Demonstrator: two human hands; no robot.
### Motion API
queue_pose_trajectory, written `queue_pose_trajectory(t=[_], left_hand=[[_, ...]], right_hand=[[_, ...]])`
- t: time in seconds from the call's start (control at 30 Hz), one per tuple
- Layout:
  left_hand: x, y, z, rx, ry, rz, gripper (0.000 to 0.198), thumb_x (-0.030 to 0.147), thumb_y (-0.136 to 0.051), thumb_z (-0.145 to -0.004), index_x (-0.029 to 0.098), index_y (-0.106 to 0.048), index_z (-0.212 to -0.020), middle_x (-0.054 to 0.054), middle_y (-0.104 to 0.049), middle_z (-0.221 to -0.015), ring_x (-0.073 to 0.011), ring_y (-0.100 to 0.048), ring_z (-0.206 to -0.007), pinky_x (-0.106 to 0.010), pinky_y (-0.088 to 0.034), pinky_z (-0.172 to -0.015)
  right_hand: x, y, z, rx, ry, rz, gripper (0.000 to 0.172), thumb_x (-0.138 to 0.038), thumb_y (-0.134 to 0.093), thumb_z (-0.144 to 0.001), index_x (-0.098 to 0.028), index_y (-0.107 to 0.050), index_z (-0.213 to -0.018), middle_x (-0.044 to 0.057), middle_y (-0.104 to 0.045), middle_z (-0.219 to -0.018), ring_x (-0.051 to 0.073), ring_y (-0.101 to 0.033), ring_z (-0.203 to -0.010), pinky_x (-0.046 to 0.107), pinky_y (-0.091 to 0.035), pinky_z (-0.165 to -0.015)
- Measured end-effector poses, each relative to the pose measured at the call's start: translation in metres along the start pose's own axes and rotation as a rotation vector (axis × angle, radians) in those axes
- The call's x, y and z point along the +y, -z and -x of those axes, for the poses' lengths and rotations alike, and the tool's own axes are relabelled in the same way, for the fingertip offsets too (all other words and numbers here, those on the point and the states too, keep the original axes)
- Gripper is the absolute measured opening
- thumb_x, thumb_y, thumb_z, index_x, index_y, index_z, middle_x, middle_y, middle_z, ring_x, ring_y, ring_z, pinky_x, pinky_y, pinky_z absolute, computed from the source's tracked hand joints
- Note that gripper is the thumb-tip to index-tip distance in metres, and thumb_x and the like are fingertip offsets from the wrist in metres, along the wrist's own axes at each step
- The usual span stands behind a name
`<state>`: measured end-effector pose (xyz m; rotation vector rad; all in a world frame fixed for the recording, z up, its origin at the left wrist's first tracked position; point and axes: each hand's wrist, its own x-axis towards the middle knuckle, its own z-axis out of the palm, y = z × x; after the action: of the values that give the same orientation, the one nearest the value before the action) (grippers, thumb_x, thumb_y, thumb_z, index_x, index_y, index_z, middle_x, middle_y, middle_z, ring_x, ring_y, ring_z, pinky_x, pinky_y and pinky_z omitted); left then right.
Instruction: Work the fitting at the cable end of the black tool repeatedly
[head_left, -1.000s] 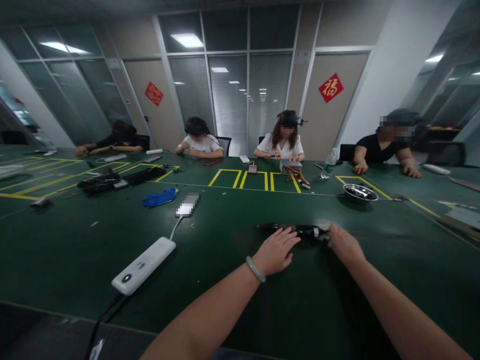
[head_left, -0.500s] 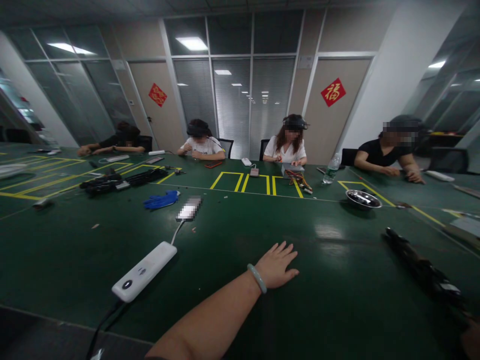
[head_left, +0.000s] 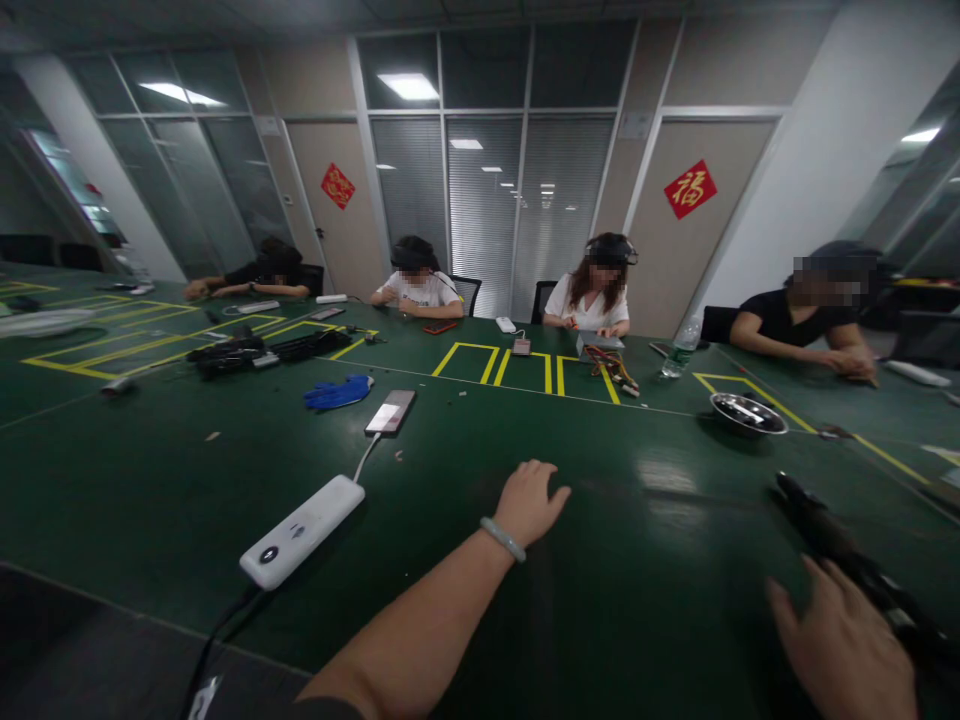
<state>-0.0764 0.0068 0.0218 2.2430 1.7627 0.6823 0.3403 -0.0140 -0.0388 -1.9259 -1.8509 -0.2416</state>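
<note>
My left hand (head_left: 529, 502), with a pale green bangle (head_left: 503, 538) at the wrist, is over the green table (head_left: 600, 600). Its thumb stands apart from the slightly curled fingers, and nothing shows in it. At the lower right is my right hand (head_left: 847, 645), thumb spread away from the fingers. Right beside those fingers lies a long black thing (head_left: 825, 520), perhaps folded, whose kind I cannot make out. Whether the fingertips touch it is hidden.
A white power bank-like device (head_left: 304, 530) is cabled to a phone (head_left: 391, 412). Nearby lie a blue glove (head_left: 339, 392) and a black bundle (head_left: 266, 352). A metal bowl (head_left: 748, 414) and a water bottle (head_left: 681, 347) stand to the right. Several people sit across the table.
My right hand has come into view at the lower right beside the long black thing. My left hand has drawn its fingers in from a flat spread. The view has shifted slightly left.
</note>
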Motion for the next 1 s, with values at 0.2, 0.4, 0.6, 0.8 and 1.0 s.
queue_pose_trajectory(t=[0.2,0.4,0.6,0.8,1.0], left_hand=[[-0.113,0.083,0.0,0.376,0.583,-0.277,0.041,0.037,-0.043,-0.09,0.012,-0.053,-0.12,-0.018,-0.053,-0.12,-0.0346,-0.046,-0.115,-0.049,-0.038,-0.095],[-0.197,0.138,0.034,0.297,0.82,-0.345,0.044,0.031,-0.041,-0.089,0.006,-0.049,-0.124,-0.02,-0.047,-0.126,-0.0376,-0.044,-0.115,-0.054,-0.035,-0.093],[-0.222,0.144,0.009,0.214,0.88,-0.335,0.039,0.027,-0.045,-0.086,0.009,-0.055,-0.12,-0.02,-0.05,-0.123,-0.0378,-0.045,-0.114,-0.051,-0.036,-0.089],[-0.22,0.146,-0.008,0.173,0.87,-0.335,0.035,0.027,-0.044,-0.086,0.007,-0.06,-0.111,-0.02,-0.053,-0.113,-0.0356,-0.047,-0.111,-0.049,-0.037,-0.089],[-0.181,0.141,-0.016,0.207,0.689,-0.342,0.045,0.022,-0.038,-0.089,0.013,-0.048,-0.132,-0.018,-0.049,-0.119,-0.0332,-0.046,-0.112,-0.05,-0.038,-0.09]], right_hand=[[-0.048,-0.033,0.003,-0.322,0.217,-0.038,0.072,-0.065,-0.032,-0.086,-0.017,-0.042,-0.139,0.009,-0.037,-0.147,0.029,-0.03,-0.137,0.048,-0.033,-0.11],[-0.043,-0.035,0.004,-0.309,0.187,-0.033,0.071,-0.064,-0.031,-0.087,-0.018,-0.043,-0.139,0.009,-0.036,-0.148,0.029,-0.03,-0.137,0.05,-0.034,-0.108],[-0.042,-0.036,0.003,-0.309,0.171,-0.055,0.07,-0.063,-0.034,-0.086,-0.02,-0.042,-0.14,0.009,-0.036,-0.149,0.031,-0.033,-0.136,0.052,-0.035,-0.106],[-0.048,-0.032,0.003,-0.301,0.161,-0.069,0.066,-0.062,-0.038,-0.086,-0.022,-0.044,-0.138,0.007,-0.038,-0.147,0.03,-0.036,-0.134,0.051,-0.036,-0.106],[-0.037,-0.026,-0.005,-0.205,0.078,-0.046,0.067,-0.061,-0.036,-0.085,-0.021,-0.042,-0.139,0.009,-0.033,-0.15,0.033,-0.043,-0.128,0.053,-0.04,-0.101]])
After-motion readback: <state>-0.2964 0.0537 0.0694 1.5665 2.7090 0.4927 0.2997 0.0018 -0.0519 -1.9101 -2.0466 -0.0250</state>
